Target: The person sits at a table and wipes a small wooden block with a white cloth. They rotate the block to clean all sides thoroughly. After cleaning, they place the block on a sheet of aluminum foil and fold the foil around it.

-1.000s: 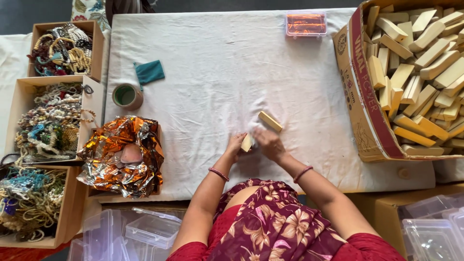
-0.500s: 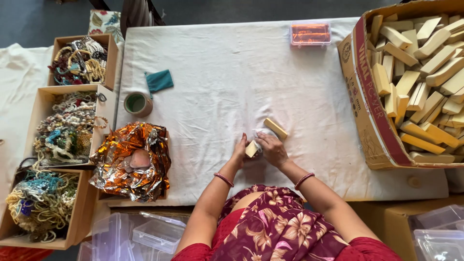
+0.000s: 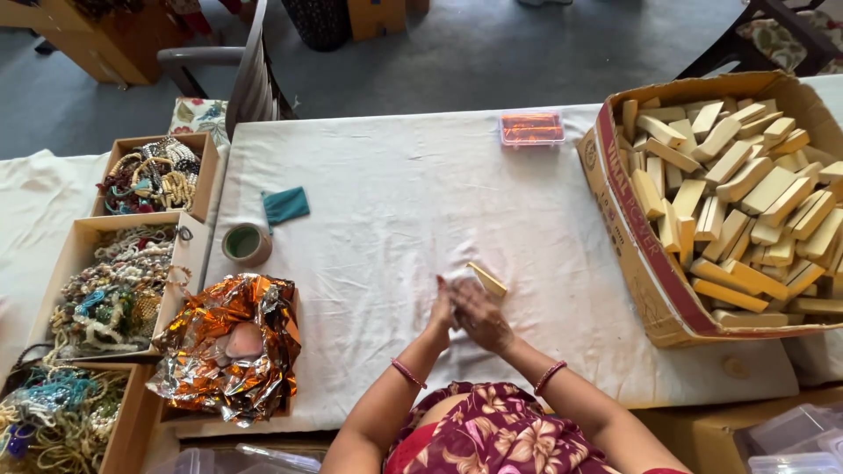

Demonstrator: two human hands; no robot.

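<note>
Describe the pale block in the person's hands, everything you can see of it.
The pale yellow block is a small, flat rectangular bar with squared edges; its material looks like wood or soap, which cannot be told. Only its far end shows, tilted and poking out beyond the right hand, which covers the rest; the left hand presses close alongside. Something white, perhaps a wrap, shows beside it. It sits over the white cloth, left of the cardboard box of similar blocks.

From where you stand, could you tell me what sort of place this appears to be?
Probably a small handicraft packing workspace. A cloth-covered table holds open boxes of beaded jewellery, a large cardboard carton heaped with pale wooden blocks, and crumpled orange foil. Both hands work together over a block.
</note>
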